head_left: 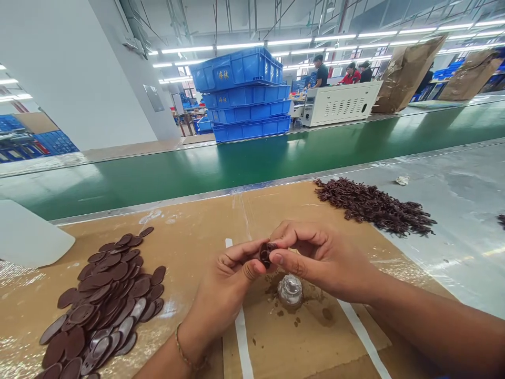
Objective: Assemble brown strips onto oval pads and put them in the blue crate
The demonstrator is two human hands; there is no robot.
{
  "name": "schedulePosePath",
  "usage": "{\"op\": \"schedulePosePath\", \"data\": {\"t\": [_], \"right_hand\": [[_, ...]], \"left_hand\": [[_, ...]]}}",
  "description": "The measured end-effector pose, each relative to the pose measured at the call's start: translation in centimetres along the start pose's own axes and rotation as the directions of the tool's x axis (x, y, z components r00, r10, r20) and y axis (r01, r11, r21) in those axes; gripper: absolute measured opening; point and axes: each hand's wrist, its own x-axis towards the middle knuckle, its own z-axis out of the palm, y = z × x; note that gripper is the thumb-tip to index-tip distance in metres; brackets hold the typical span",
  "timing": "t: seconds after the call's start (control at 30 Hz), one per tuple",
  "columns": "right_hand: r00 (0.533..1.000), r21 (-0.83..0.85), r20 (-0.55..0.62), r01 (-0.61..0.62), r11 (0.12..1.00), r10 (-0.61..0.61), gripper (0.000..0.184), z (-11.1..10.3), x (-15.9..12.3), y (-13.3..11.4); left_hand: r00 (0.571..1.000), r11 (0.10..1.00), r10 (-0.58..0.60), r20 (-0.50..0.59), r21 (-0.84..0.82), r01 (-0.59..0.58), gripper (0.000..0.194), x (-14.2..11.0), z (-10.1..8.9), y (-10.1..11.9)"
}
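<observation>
My left hand (232, 284) pinches a small dark brown oval piece (266, 253) between thumb and fingers, above the cardboard-covered bench. Meeting it from the other side, my right hand (319, 258) closes thumb and forefinger on the piece's right edge. Lighter marks show on its face, but the fingertips hide part of it. Just below the hands stands a small clear glass jar (291, 290), with dark wet spots on the brown cardboard (292, 347) around it. A heap of flat brown oval discs (106, 295) lies at the left.
A pile of thin, dark brown branched pieces (373, 205) lies at the right. Near the left edge is a whitish plastic container (31, 237). Beyond the bench runs a green conveyor belt (189, 171), with stacked blue crates (248, 97) behind it. Several people are in the background.
</observation>
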Motion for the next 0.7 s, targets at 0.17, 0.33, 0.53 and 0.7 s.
{"op": "schedulePosePath", "data": {"t": [0.17,0.33,0.53,0.7], "right_hand": [[1.0,-0.008,0.007,0.013,1.0,-0.013,0.012,0.1,0.0,0.1],[1.0,0.014,0.009,0.024,1.0,-0.024,0.01,0.1,0.0,0.4],[0.999,-0.038,0.012,0.038,0.999,-0.038,0.012,0.0,-0.1,0.5],[0.999,-0.076,0.005,0.033,0.997,-0.032,0.012,0.0,0.0,0.3]], "left_hand": [[1.0,1.0,-0.002,-0.015,0.003,0.002,0.027,0.0,0.0,-0.1],[1.0,1.0,0.008,-0.002,-0.02,-0.008,0.025,0.0,0.0,-0.2],[1.0,0.999,-0.007,-0.028,-0.032,0.006,0.028,-0.2,-0.2,-0.7],[0.999,1.0,0.003,-0.037,0.005,-0.003,0.03,-0.1,-0.5,-1.1]]}}
